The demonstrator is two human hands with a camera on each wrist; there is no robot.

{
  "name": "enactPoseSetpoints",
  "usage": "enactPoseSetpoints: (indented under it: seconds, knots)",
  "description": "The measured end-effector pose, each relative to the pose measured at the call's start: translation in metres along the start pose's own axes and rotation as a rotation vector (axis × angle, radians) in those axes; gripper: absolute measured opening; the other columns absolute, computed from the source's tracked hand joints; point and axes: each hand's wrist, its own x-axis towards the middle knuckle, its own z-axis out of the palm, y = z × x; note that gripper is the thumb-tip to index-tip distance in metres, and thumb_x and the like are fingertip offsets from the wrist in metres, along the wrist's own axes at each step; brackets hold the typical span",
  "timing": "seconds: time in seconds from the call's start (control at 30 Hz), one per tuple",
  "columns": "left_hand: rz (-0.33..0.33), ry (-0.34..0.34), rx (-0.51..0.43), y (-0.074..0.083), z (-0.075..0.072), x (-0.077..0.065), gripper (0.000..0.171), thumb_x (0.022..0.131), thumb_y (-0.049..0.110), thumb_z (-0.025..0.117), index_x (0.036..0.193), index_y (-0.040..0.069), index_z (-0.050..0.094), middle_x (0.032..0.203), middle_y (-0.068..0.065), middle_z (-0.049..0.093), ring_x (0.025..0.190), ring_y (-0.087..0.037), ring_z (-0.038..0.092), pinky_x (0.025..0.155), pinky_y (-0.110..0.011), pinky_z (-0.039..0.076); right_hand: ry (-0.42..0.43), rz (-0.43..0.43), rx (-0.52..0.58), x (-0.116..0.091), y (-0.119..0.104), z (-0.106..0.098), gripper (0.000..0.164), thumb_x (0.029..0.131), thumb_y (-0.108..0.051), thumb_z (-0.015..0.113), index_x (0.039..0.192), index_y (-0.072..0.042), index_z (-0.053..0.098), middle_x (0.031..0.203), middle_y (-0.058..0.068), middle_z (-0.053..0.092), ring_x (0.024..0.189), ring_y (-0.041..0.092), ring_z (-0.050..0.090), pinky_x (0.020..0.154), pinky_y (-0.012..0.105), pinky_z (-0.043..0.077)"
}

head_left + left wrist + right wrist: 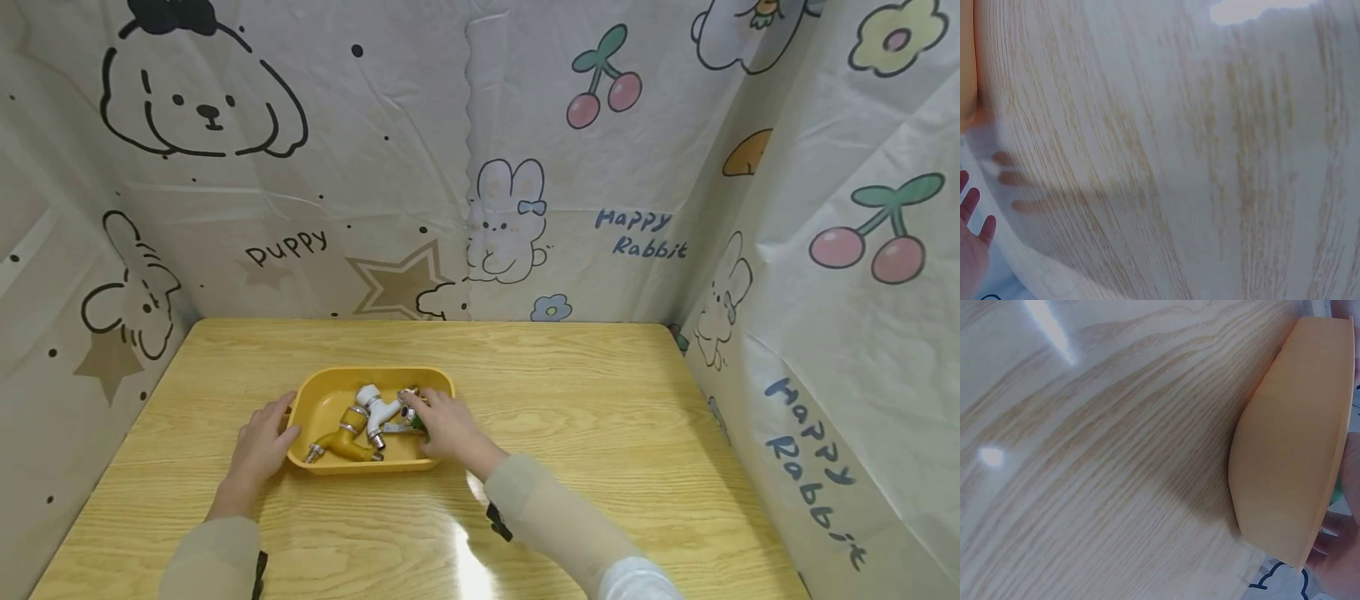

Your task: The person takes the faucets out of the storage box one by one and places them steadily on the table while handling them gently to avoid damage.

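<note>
A yellow tray [324, 382] holds several taps. In the head view, a gold-coloured tap [347, 442] lies at its front left, and a white tap [381, 410] with a metal tip lies in the middle. My left hand [258, 442] is at the tray's left end, fingers extended against the rim; the left wrist view shows some fingers [986, 230] spread apart. Over the tray's right end, my right hand [450, 427] reaches in above a shiny metal tap [407, 412] with a green part [417, 422]. The tray rim partly hides its fingers in the right wrist view, so its grip is unclear.
The tray stands on a wood-grain table [570, 433], left of the table's middle. A printed cloth [405, 183] with cartoon animals hangs behind the table and along both sides. Bright reflections show on the tabletop.
</note>
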Motion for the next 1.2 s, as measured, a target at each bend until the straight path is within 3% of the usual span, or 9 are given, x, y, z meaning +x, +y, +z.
enactPoseSetpoints:
  seconds: [0.17, 0.4, 0.53, 0.8, 1.0, 1.2]
  knots:
    - [-0.015, -0.011, 0.001, 0.001, -0.001, 0.001, 0.053, 0.094, 0.022, 0.042, 0.141, 0.002, 0.026, 0.128, -0.025, 0.041, 0.118, -0.045, 0.032, 0.092, -0.062, 0.022, -0.029, -0.006, -0.007, 0.001, -0.002, -0.001, 0.084, 0.076, -0.035, 0.072, 0.144, -0.026, 0.023, 0.132, 0.003, 0.042, 0.116, 0.019, 0.045, 0.08, 0.031, 0.047]
    - [-0.021, -0.017, 0.001, 0.001, -0.001, 0.001, 0.054, 0.094, 0.022, 0.041, 0.141, 0.002, 0.025, 0.128, -0.025, 0.041, 0.118, -0.045, 0.031, 0.092, -0.062, 0.022, -0.089, -0.005, -0.01, 0.004, -0.005, -0.002, 0.09, 0.074, -0.036, 0.074, 0.145, -0.025, 0.02, 0.136, 0.005, 0.04, 0.124, 0.021, 0.039, 0.09, 0.032, 0.044]
    - [-0.017, -0.01, -0.002, 0.0, 0.0, 0.0, 0.053, 0.093, 0.022, 0.042, 0.14, 0.002, 0.026, 0.127, -0.025, 0.042, 0.117, -0.045, 0.033, 0.09, -0.062, 0.023, -0.122, 0.008, -0.02, 0.005, -0.008, -0.004, 0.092, 0.073, -0.037, 0.075, 0.145, -0.024, 0.019, 0.138, 0.006, 0.037, 0.126, 0.022, 0.037, 0.087, 0.031, 0.046]
    - [-0.024, -0.012, -0.011, 0.0, 0.0, -0.001, 0.053, 0.094, 0.022, 0.04, 0.141, 0.002, 0.026, 0.127, -0.025, 0.041, 0.117, -0.045, 0.032, 0.09, -0.062, 0.023, -0.145, 0.018, -0.019, 0.007, -0.012, -0.006, 0.089, 0.076, -0.029, 0.073, 0.145, -0.023, 0.017, 0.14, 0.009, 0.033, 0.128, 0.024, 0.034, 0.084, 0.031, 0.048]
    - [-0.023, -0.014, -0.009, 0.002, -0.001, -0.001, 0.053, 0.094, 0.023, 0.04, 0.141, 0.003, 0.025, 0.127, -0.025, 0.041, 0.117, -0.045, 0.032, 0.09, -0.062, 0.023, -0.166, 0.025, -0.017, 0.008, -0.013, -0.007, 0.088, 0.076, -0.027, 0.073, 0.145, -0.022, 0.017, 0.142, 0.01, 0.031, 0.13, 0.023, 0.032, 0.091, 0.03, 0.045]
    - [-0.017, 0.0, -0.005, 0.0, -0.001, 0.0, 0.052, 0.093, 0.021, 0.041, 0.14, 0.002, 0.026, 0.126, -0.025, 0.042, 0.117, -0.045, 0.032, 0.09, -0.062, 0.023, -0.129, 0.007, -0.032, 0.008, -0.011, -0.003, 0.082, 0.08, -0.028, 0.07, 0.144, -0.021, 0.02, 0.138, 0.009, 0.034, 0.127, 0.023, 0.035, 0.088, 0.03, 0.046]
